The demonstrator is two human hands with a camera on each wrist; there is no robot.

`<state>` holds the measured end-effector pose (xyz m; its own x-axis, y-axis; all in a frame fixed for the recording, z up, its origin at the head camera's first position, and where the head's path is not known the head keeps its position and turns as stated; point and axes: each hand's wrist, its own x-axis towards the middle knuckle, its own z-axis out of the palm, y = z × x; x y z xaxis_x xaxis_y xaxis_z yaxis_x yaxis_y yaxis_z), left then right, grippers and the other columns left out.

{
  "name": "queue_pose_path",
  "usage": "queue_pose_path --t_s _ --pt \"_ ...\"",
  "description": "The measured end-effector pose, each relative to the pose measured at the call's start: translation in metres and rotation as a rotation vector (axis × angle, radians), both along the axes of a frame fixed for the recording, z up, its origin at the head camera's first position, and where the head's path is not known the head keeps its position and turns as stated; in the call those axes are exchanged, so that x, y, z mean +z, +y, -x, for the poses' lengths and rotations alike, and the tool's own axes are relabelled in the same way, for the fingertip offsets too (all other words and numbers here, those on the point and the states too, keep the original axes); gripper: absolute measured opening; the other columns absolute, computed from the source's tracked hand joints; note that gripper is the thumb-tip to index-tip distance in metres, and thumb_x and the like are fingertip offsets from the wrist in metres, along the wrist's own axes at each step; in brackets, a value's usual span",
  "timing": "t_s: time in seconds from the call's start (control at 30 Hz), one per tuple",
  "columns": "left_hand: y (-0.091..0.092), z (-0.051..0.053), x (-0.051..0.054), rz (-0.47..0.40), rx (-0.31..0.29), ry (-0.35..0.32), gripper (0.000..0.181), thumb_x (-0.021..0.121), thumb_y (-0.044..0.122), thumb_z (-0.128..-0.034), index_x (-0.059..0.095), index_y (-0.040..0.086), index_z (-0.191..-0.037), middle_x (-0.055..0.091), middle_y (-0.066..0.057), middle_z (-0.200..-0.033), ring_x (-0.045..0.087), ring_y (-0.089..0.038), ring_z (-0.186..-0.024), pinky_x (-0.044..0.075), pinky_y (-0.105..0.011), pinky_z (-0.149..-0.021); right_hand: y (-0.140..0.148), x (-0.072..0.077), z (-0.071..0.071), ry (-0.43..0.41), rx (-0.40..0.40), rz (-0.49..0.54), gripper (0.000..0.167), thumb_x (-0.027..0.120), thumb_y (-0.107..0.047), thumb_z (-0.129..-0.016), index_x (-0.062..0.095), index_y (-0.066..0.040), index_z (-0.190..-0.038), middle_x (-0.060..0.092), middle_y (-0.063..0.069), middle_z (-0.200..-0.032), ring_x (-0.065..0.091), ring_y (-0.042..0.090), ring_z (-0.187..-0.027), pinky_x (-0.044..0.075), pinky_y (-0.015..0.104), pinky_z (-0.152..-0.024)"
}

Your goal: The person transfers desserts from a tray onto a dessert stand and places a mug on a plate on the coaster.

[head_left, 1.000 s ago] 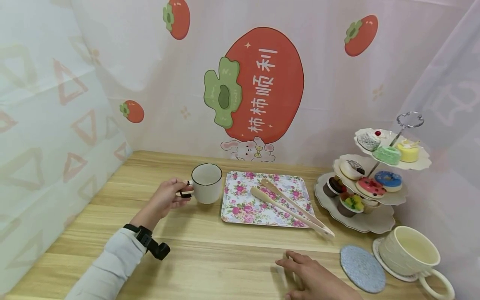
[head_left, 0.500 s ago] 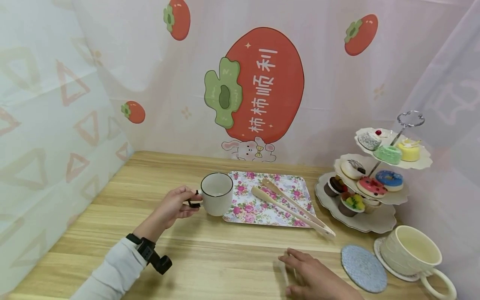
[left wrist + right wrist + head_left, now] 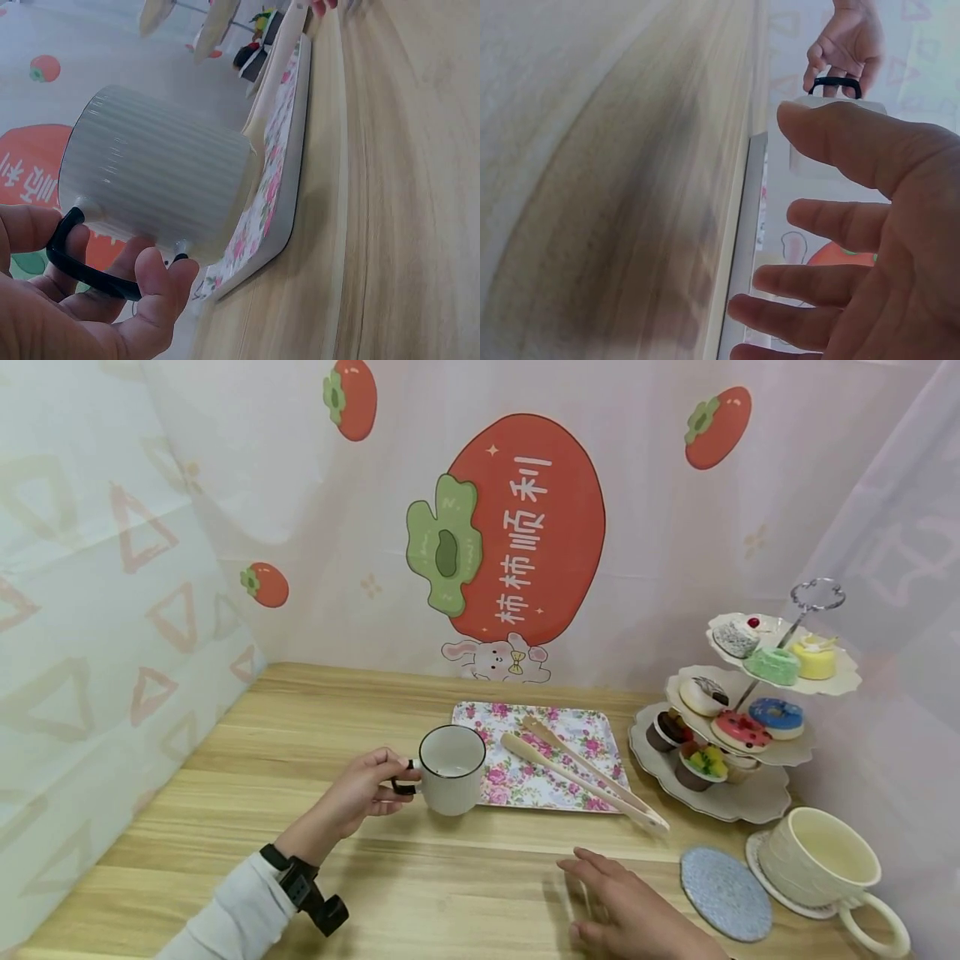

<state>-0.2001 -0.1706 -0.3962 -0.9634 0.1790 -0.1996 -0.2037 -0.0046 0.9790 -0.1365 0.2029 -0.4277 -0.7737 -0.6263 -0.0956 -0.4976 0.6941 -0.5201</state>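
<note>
A white ribbed mug [image 3: 452, 781] with a black rim and black handle hangs above the table, by the left front corner of the floral tray [image 3: 517, 793]. My left hand [image 3: 367, 793] grips its handle [image 3: 90, 274], fingers curled round it, as the left wrist view shows. Over the table's front right, my right hand [image 3: 626, 906] holds nothing; its fingers are spread and loosely extended in the right wrist view. Nearest to it on the table lies a round blue-grey coaster [image 3: 726, 893]. Wooden tongs [image 3: 585, 781] lie across the tray.
At the right, a three-tier stand [image 3: 750, 810] bears several small cakes and donuts. In front of it, a large cream cup [image 3: 813, 856] sits on a white coaster [image 3: 757, 860]. A printed curtain [image 3: 315, 510] closes off the back and sides of the wooden table [image 3: 442, 893].
My left hand has carried the mug rightward and toward me, from left of the tray to its front left corner. The right hand has barely moved.
</note>
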Motion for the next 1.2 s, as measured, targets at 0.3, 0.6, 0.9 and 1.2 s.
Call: queue_pose_path --t_s 0.3,0.6,0.9,1.2 --pt "0.015 -0.012 -0.001 -0.028 -0.074 0.014 0.018 0.054 0.023 -0.0937 0.052 0.006 -0.088 0.064 -0.012 -0.105 0.063 -0.029 -0.085 0.050 -0.034 -0.070 -0.002 0.003 0.001 0.020 -0.033 0.027 0.068 0.068 -0.041 -0.082 0.043 -0.008 -0.136 0.041 0.021 -0.136 0.040 0.038 -0.121 0.035 0.058 -0.091" --pt "0.032 -0.026 -0.001 -0.044 -0.157 0.006 0.018 0.051 0.023 -0.0950 0.050 0.008 -0.085 0.063 -0.013 -0.106 0.062 -0.030 -0.086 0.050 -0.034 -0.070 -0.005 0.002 0.002 0.038 -0.052 0.106 0.078 0.067 -0.043 -0.082 0.033 -0.008 -0.142 0.042 0.014 -0.138 0.042 0.032 -0.121 0.036 0.055 -0.092" --pt "0.047 -0.038 0.001 -0.066 -0.185 0.001 0.016 0.053 0.023 -0.0938 0.053 0.010 -0.085 0.064 -0.012 -0.104 0.062 -0.027 -0.084 0.049 -0.032 -0.069 -0.010 -0.001 0.001 0.141 -0.061 0.272 0.091 0.075 -0.036 -0.077 0.019 -0.020 -0.147 0.037 0.011 -0.142 0.040 0.027 -0.124 0.038 0.053 -0.091" --pt "0.059 -0.047 -0.001 -0.083 -0.229 -0.014 0.013 0.052 0.021 -0.0942 0.053 0.009 -0.087 0.064 -0.012 -0.105 0.062 -0.026 -0.082 0.049 -0.031 -0.067 -0.016 -0.003 0.003 0.153 -0.005 0.460 0.102 0.080 -0.025 -0.073 0.013 -0.017 -0.149 0.030 0.005 -0.147 0.042 0.034 -0.122 0.045 0.045 -0.087"
